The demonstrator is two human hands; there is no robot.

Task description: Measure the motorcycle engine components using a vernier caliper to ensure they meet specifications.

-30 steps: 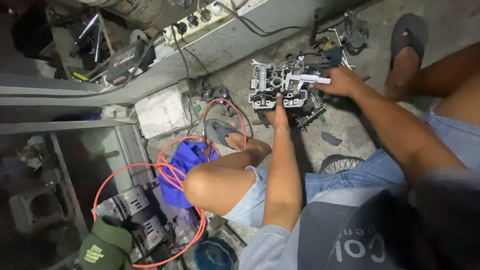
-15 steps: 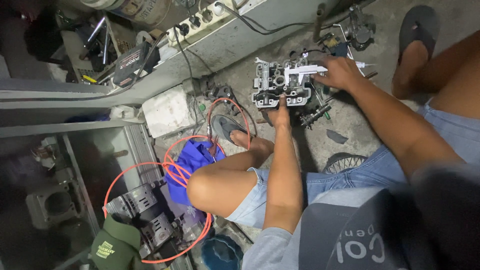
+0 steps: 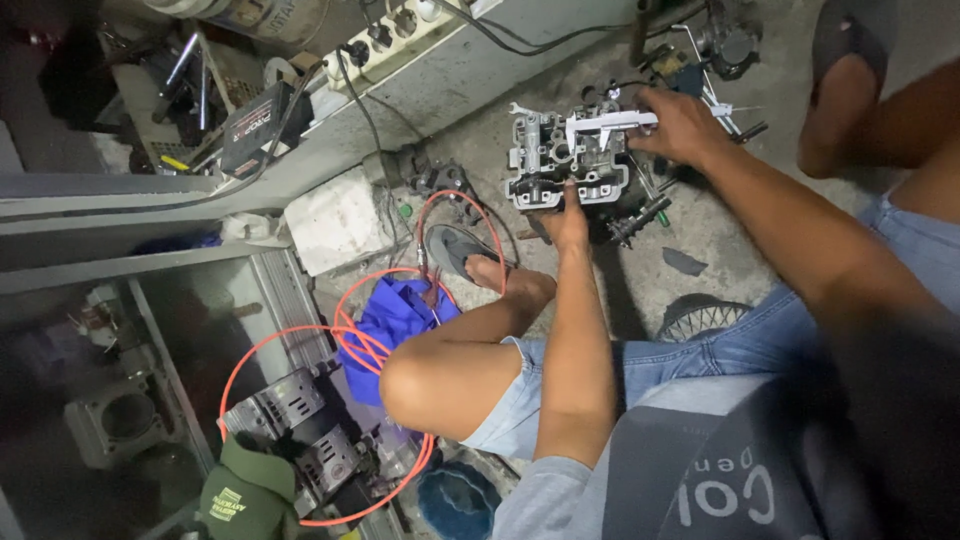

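A grey metal engine cylinder head (image 3: 545,160) lies on the concrete floor in front of me. My left hand (image 3: 568,222) presses on its near edge and steadies it. My right hand (image 3: 682,125) holds a steel vernier caliper (image 3: 610,122) laid across the top of the cylinder head, jaws pointing down into it. I sit on the floor with my left knee (image 3: 425,375) raised and my bare foot on a sandal (image 3: 455,250).
An orange hose (image 3: 340,335) coils over a blue cloth (image 3: 395,320) by my leg. A white block (image 3: 335,220), a power strip (image 3: 400,35), tools and engine parts (image 3: 300,430) lie left. A green cap (image 3: 245,495) sits at the bottom. More tools (image 3: 715,50) lie behind the cylinder head.
The view has shifted slightly left and up. My right hand has kept the caliper on the cylinder head, sliding it a little; my left hand stays on the near edge.
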